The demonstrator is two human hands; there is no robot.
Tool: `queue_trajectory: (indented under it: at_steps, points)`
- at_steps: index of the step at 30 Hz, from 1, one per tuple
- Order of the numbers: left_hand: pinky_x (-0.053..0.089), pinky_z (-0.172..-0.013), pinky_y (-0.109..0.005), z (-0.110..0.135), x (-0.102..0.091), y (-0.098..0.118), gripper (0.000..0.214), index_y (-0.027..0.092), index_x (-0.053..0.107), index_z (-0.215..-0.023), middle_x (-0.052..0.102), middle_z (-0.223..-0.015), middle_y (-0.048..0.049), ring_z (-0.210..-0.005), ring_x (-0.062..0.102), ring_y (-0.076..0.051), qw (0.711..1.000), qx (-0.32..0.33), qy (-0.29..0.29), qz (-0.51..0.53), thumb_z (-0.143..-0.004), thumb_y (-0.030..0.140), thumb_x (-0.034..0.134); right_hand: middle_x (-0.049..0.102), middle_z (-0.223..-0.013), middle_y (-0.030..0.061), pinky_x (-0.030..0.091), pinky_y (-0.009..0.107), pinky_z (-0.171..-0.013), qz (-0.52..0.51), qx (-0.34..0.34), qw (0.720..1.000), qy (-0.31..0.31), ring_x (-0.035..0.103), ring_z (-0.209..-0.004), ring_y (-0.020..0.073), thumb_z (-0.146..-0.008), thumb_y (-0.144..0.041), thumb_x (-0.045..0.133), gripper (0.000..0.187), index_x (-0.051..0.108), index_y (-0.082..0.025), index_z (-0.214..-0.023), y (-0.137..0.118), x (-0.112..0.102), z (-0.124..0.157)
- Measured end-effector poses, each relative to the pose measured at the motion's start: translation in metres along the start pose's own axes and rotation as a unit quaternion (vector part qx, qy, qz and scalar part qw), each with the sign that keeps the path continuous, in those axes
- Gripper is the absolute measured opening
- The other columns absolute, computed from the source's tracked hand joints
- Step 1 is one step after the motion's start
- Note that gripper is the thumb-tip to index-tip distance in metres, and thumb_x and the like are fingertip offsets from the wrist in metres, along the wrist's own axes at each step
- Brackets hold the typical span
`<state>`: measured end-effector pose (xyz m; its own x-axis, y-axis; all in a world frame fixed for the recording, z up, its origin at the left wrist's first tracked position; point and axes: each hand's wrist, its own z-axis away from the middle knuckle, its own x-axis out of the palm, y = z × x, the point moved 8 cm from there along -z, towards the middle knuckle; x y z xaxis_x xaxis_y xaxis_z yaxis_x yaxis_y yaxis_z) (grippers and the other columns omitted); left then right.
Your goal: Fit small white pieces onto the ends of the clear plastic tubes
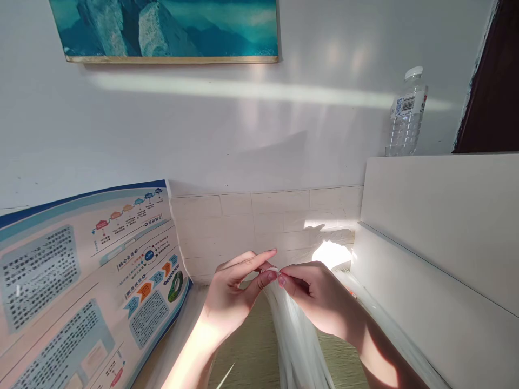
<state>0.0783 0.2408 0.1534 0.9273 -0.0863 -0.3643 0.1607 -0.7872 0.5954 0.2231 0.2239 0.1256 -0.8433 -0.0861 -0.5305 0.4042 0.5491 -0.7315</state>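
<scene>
My left hand (233,294) is closed in a pinch of thumb and finger, its other fingers stretched out above. Between the fingertips shows a small white end of a plastic strip (273,269). My right hand (320,294) pinches at the same spot, its fingertips almost touching the left thumb. Below the hands a bundle of long, thin, translucent white plastic strips (298,351), resembling cable ties, runs down toward me. Whether the pinched end belongs to one strip or several I cannot make out.
A printed poster board (101,292) leans at the left. On the right stands a white cabinet (438,232) with a clear plastic bottle (406,116) on top. More clear plastic (389,319) lies along the cabinet's base. A picture (174,32) hangs on the wall.
</scene>
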Motion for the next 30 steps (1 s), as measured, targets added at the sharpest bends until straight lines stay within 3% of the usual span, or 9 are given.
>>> queue_trajectory:
  at_steps: [4,8,11,15,20,25,30]
  points:
    - [0.058,-0.081,-0.033,0.002,0.006,-0.016,0.045,0.035,0.065,-0.134,0.071,-0.086,-0.0008,-0.082,0.068,-0.016,0.987,-0.118,-0.02,0.11,-0.09,0.031,0.072,0.034,-0.061,-0.0037,0.021,0.029,-0.054,0.083,-0.042,0.996,0.001,0.027,-0.057,0.0107,-0.104,-0.028,0.04,0.037,0.031,-0.019,-0.068,-0.01,-0.002,0.002]
    - [0.058,-0.079,-0.032,0.003,0.016,-0.019,0.048,0.03,0.061,-0.138,0.068,-0.085,-0.0011,-0.08,0.066,-0.015,0.975,-0.163,-0.032,0.145,-0.092,0.033,0.07,0.04,-0.062,-0.0035,0.023,0.029,-0.054,0.129,-0.058,0.99,-0.009,0.03,-0.057,0.0107,-0.103,-0.025,0.04,0.033,0.036,-0.019,-0.07,-0.013,-0.003,0.004]
    - [0.057,-0.084,-0.035,0.003,0.017,-0.013,0.035,0.029,0.066,-0.129,0.068,-0.096,-0.004,-0.087,0.066,-0.017,0.988,-0.114,-0.003,0.105,-0.093,0.03,0.068,0.036,-0.062,-0.0036,0.023,0.03,-0.056,0.117,-0.053,0.992,-0.016,0.028,-0.059,0.0111,-0.102,-0.024,0.041,0.035,0.031,-0.019,-0.069,-0.009,-0.005,0.005]
    - [0.056,-0.089,-0.037,0.003,0.012,0.005,0.014,0.027,0.07,-0.103,0.056,-0.122,-0.0077,-0.103,0.061,-0.019,0.998,0.04,0.041,-0.031,-0.094,0.018,0.063,0.028,-0.062,-0.0036,0.022,0.03,-0.057,0.062,-0.06,0.996,-0.023,0.026,-0.059,0.0116,-0.103,-0.026,0.041,0.037,0.028,-0.02,-0.068,-0.008,-0.006,0.005]
    - [0.055,-0.071,-0.031,0.012,0.013,0.018,0.026,0.024,0.068,-0.092,0.051,-0.112,-0.0079,-0.1,0.059,-0.02,0.97,0.184,0.065,-0.142,-0.094,0.003,0.052,0.028,-0.062,-0.0038,0.019,0.03,-0.055,-0.036,-0.036,0.998,-0.04,0.025,-0.058,0.0113,-0.103,-0.029,0.042,0.035,0.038,-0.021,-0.068,-0.005,-0.004,0.006]
    - [0.053,-0.07,-0.032,0.016,0.013,0.022,0.028,0.025,0.068,-0.098,0.055,-0.111,-0.0072,-0.089,0.063,-0.018,0.962,0.189,0.074,-0.18,-0.095,0.003,0.051,0.028,-0.062,-0.0037,0.018,0.03,-0.055,-0.048,-0.051,0.997,-0.036,0.025,-0.057,0.0113,-0.103,-0.029,0.042,0.036,0.039,-0.02,-0.068,-0.01,-0.005,0.008]
    - [0.049,-0.078,-0.033,0.009,0.016,0.024,0.021,0.025,0.066,-0.094,0.063,-0.098,-0.005,-0.09,0.06,-0.019,0.958,0.165,0.035,-0.232,-0.095,0.008,0.053,0.032,-0.064,-0.003,0.021,0.029,-0.056,0.068,-0.103,0.992,0.006,0.027,-0.059,0.0114,-0.104,-0.025,0.04,0.036,0.031,-0.02,-0.07,-0.019,-0.009,0.01]
